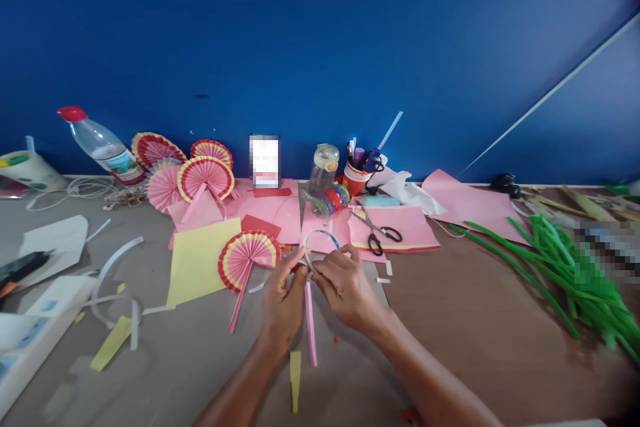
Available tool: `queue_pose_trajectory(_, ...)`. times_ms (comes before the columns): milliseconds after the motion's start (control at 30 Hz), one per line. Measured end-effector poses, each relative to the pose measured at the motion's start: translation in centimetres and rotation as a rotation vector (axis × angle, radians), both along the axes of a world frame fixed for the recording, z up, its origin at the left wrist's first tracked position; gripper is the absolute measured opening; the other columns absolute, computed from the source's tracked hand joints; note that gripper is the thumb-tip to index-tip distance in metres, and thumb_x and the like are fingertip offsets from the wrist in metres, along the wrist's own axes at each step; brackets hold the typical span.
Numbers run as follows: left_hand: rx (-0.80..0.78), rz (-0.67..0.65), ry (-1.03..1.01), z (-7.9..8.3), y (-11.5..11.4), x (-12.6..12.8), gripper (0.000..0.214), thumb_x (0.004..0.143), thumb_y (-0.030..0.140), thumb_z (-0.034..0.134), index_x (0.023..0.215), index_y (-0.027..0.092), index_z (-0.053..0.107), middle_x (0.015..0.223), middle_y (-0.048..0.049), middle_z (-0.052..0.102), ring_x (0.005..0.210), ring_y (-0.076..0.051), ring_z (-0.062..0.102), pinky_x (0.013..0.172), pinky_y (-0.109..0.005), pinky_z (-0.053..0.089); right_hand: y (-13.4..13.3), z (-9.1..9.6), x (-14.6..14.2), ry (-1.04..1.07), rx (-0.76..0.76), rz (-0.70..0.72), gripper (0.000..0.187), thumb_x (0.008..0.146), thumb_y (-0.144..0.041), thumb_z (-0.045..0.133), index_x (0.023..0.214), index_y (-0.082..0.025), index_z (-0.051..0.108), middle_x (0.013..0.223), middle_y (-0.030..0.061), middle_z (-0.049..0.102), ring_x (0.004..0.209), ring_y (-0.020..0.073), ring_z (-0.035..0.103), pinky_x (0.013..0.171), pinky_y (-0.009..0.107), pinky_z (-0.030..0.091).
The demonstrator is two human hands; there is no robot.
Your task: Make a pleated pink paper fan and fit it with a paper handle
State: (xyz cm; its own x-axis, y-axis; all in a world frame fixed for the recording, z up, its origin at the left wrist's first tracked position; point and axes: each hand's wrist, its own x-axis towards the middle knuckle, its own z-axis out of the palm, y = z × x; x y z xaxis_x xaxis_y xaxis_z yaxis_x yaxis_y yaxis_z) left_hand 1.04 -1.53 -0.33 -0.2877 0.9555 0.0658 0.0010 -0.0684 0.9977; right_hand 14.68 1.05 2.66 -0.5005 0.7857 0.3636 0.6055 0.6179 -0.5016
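Over the middle of the desk, my left hand (283, 295) and my right hand (347, 285) meet at a thin roll of tape (323, 233), pale with some blue on it. The right fingers grip its lower edge, and the left thumb and forefinger pinch it from the other side. Below my fingers lies a folded pink paper strip (311, 327), its upper end hidden by the hands. Left of my left hand rests a round-topped pleated paper fan (249, 257) in pink, yellow and red, with a pink handle. A small yellow strip (295, 380) lies nearer me.
Several pleated fans (206, 178) stand at the back left beside a tilted bottle (107, 150). Black-handled scissors (376, 233) lie on pink paper; behind are a clear jar (324, 170) and a pen cup (356, 177). Green stems (565, 287) spread at right, a power strip (47, 327) at left.
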Motion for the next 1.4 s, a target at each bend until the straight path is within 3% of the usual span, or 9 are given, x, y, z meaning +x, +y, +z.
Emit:
queue_pose_trajectory(167,0.131,-0.025,0.047,0.3,-0.2,0.2,0.024,0.079,0.023,0.061,0.101,0.026,0.069,0.114,-0.0054,0.064,0.112,-0.023,0.053,0.097,-0.035,0.039,0.0,0.2,0.0,-0.025,0.048,-0.08,0.025,0.092,-0.021,0.04,0.074,-0.017,0.056,0.066,0.0018,0.058,0.069,0.0145,0.05,0.08,0.033,0.025)
queue_pose_trajectory(533,0.167,-0.033,0.299,1.5,0.8,-1.7,0.006,0.079,0.027,0.059,0.075,0.023,0.062,0.097,-0.0067,0.061,0.101,-0.023,0.054,0.093,-0.035,0.039,1.0,-0.4,1.1,-0.047,0.001,-0.092,0.033,0.09,-0.032,0.05,0.061,-0.016,0.054,0.057,-0.0014,0.056,0.062,0.0117,0.049,0.08,0.033,0.022)
queue_pose_trajectory(767,0.163,-0.116,0.331,0.8,1.4,-2.2,0.011,0.085,0.028,0.05,0.079,0.02,0.054,0.099,-0.0068,0.06,0.099,-0.02,0.056,0.087,-0.034,0.041,1.1,1.2,3.1,0.035,-0.18,-0.011,0.014,0.081,-0.011,0.049,0.073,-0.018,0.059,0.062,-0.0023,0.057,0.066,0.0126,0.051,0.078,0.031,0.025)
queue_pose_trajectory(900,0.232,-0.133,0.461,1.1,0.8,-1.5,0.011,0.086,0.025,0.048,0.078,0.02,0.053,0.095,-0.0061,0.059,0.095,-0.02,0.056,0.085,-0.032,0.042,0.5,0.9,2.5,0.029,-0.103,-0.143,0.014,0.068,-0.006,0.049,0.061,-0.017,0.054,0.057,-0.0031,0.053,0.064,0.0125,0.049,0.078,0.033,0.026)
queue_pose_trajectory(1000,0.289,-0.173,0.512,1.5,0.0,-1.0,0.012,0.085,0.023,0.048,0.075,0.02,0.053,0.087,-0.0048,0.057,0.088,-0.019,0.055,0.08,-0.03,0.042,1.0,0.1,2.5,0.199,-0.145,-0.287,0.012,0.064,-0.009,0.048,0.056,-0.017,0.051,0.055,-0.0035,0.05,0.06,0.0117,0.046,0.071,0.029,0.03)
queue_pose_trajectory(1100,0.3,-0.081,0.362,1.7,-0.2,-1.6,0.01,0.084,0.023,0.05,0.075,0.02,0.054,0.086,-0.0036,0.057,0.087,-0.018,0.054,0.08,-0.029,0.041,2.6,-0.3,4.7,0.476,-0.266,-0.458,0.016,0.071,-0.018,0.043,0.056,-0.018,0.05,0.05,-0.0042,0.044,0.049,0.0107,0.039,0.054,0.025,0.03)
queue_pose_trajectory(1200,0.206,0.048,-0.052,1.7,0.5,-2.6,0.01,0.083,0.028,0.054,0.077,0.02,0.054,0.09,-0.0018,0.056,0.089,-0.016,0.053,0.08,-0.026,0.041,4.6,-0.3,7.6,0.572,-0.171,-0.722,0.018,0.078,-0.026,0.043,0.072,-0.018,0.058,0.057,-0.0018,0.051,0.055,0.0134,0.046,0.054,0.025,0.034)
queue_pose_trajectory(1300,0.025,-0.19,-0.373,1.8,1.2,-2.6,0.014,0.079,0.032,0.062,0.084,0.019,0.06,0.092,-0.0024,0.058,0.088,-0.017,0.057,0.083,-0.03,0.043,5.7,-0.8,7.8,0.197,-0.071,-0.593,0.022,0.077,-0.025,0.049,0.092,-0.017,0.064,0.083,0.0079,0.065,0.084,0.0223,0.056,0.074,0.034,0.04)
queue_pose_trajectory(1400,-0.046,-0.307,-0.514,1.8,1.1,-1.8,0.017,0.077,0.033,0.064,0.087,0.019,0.064,0.094,-0.0034,0.061,0.09,-0.018,0.059,0.089,-0.034,0.042,5.0,-1.5,5.3,-0.142,0.067,-0.55,0.038,0.073,-0.017,0.055,0.11,-0.013,0.058,0.119,0.0184,0.056,0.108,0.0304,0.05,0.09,0.046,0.033)
